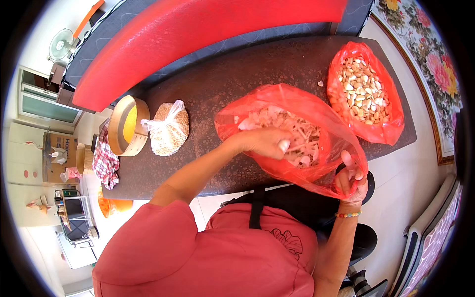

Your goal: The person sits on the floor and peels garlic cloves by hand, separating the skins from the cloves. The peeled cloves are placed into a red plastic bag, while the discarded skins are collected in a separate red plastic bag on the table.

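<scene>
A red plastic bag (pixel 245 100) lies wide at the top on the dark table, holding pale dry peels and stem bits (pixel 302 148) that look like garlic skins. Over its contents is my left hand (pixel 269 144), curled with the thumb on top; the fingers beneath are hidden, and whether they grip anything is unclear. My right hand (pixel 350 182), with a beaded bracelet at the wrist, holds the near right rim of this bag. Behind it to the right, a second red plastic bag (pixel 395 130) is full of garlic cloves (pixel 362 89).
On the table's (pixel 207 178) left stand a tied clear bag of beige beans (pixel 169 130) and a round wooden sieve (pixel 139 146) with yellow inside. A checked cloth (pixel 105 167) hangs at the left end. A red-topped bench (pixel 207 33) runs along the far side. An orange container (pixel 115 206) is below.
</scene>
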The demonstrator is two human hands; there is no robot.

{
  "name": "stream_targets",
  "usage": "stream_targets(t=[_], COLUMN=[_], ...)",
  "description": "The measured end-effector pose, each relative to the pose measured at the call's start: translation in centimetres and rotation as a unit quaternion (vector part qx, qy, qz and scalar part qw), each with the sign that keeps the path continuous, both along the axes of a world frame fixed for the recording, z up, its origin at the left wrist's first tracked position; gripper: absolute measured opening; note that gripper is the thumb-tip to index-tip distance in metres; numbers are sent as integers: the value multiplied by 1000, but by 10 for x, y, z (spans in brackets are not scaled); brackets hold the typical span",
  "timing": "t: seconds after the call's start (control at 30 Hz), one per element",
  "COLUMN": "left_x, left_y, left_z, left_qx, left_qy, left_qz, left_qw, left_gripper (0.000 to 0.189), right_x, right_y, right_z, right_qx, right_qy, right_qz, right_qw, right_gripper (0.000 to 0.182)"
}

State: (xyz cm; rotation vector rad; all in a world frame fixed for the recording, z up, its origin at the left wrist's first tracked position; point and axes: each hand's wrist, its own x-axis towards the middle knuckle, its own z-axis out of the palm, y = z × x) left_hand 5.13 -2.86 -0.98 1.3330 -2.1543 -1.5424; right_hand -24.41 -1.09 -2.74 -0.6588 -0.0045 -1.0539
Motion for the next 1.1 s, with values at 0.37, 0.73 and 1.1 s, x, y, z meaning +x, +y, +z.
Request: stream_targets(t=[0.37, 0.73, 1.1], left_x=[7, -38, -34], left_y=[-17, 61, 54], left_z=[-21, 19, 51], left_qx=[21, -169, -108], left_qy=[35, -98, 51], left_qz=[173, -50, 181], left_qw=[984, 979, 976], left_gripper=[40, 45, 53], right_x=[0, 14, 92], right_y=[2, 8, 26], right_z=[-1, 15, 107], right_qx=[24, 137, -280], right_qy=[-2, 427, 539], right_qz=[7, -181, -398], right_qw=[1000, 875, 688], right_gripper=[22, 23, 33])
